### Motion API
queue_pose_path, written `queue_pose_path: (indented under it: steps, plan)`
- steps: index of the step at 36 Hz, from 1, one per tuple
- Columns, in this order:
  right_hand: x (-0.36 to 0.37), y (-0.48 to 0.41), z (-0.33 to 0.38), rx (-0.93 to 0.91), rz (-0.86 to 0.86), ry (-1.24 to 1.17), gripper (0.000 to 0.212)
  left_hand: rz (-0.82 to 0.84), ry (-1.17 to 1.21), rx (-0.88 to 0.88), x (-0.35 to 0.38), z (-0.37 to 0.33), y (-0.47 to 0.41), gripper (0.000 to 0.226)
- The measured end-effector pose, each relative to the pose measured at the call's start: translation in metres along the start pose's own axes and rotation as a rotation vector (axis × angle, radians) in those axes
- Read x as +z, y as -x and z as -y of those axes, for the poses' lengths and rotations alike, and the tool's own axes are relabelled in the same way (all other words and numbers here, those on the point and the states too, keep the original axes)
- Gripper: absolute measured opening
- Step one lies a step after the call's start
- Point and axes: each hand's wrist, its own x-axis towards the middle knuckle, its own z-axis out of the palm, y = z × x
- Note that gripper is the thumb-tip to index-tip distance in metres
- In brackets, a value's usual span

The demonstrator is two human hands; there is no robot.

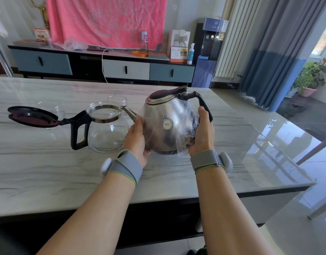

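1. The room is a bright living space with a glossy tiled floor [296,129]. One large pink cloth [107,21] hangs on the far wall, one long blue-grey curtain [280,52] hangs on the right, and one white radiator [230,43] stands beside it.
2. One wide table [48,162] with a pale, marble-look top fills the foreground and carries all the tea things.
3. One low sideboard [40,62] runs along the far wall under the cloth. One dark water dispenser [208,52] stands at its right end, and potted plants [311,74] sit by the window.
4. One steel kettle [167,115], wrapped in clear plastic film, is near the middle of the table. Its spout points left and its dark handle points right. Whether its base touches the top is hard to tell.
5. One glass jug [107,133] stands just left of the kettle, and its black lid [32,116] is flipped open to the left.
6. There are two hands, both grasping the kettle. The left hand [136,137] curls round the side below the spout, and the right hand [202,133] cups the side under the handle.
7. Two grey wristbands [125,166] are worn, one on each wrist.
8. Two clear cups [118,100] stand behind the jug, well apart from each other.
9. One round sticker [167,124] sits on the kettle's belly
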Motion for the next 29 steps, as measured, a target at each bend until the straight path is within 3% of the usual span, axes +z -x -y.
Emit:
queue_pose_path:
  steps: [4, 10, 18, 23, 29]
  plan:
    - [0.0002, 0.0, -0.001, -0.013, 0.01, 0.01, 0.054, -0.004, -0.008, 0.004, -0.0003, 0.0004, -0.0005, 0.035]
    - [0.001, 0.0018, -0.0003, -0.018, 0.022, -0.017, 0.05, 0.003, -0.01, 0.006, 0.0002, 0.0009, -0.0017, 0.031]
    - [-0.0006, -0.001, -0.0009, -0.024, 0.003, -0.005, 0.072, -0.009, -0.007, 0.007, -0.0012, 0.0015, -0.0023, 0.037]
    - [0.0008, 0.0031, 0.0008, -0.009, 0.005, -0.003, 0.063, -0.008, -0.005, 0.002, -0.0014, 0.0018, -0.0029, 0.04]
    - [0.0015, 0.0048, 0.0016, -0.006, -0.007, -0.003, 0.072, -0.008, -0.005, 0.004, -0.0016, 0.0018, -0.0034, 0.039]
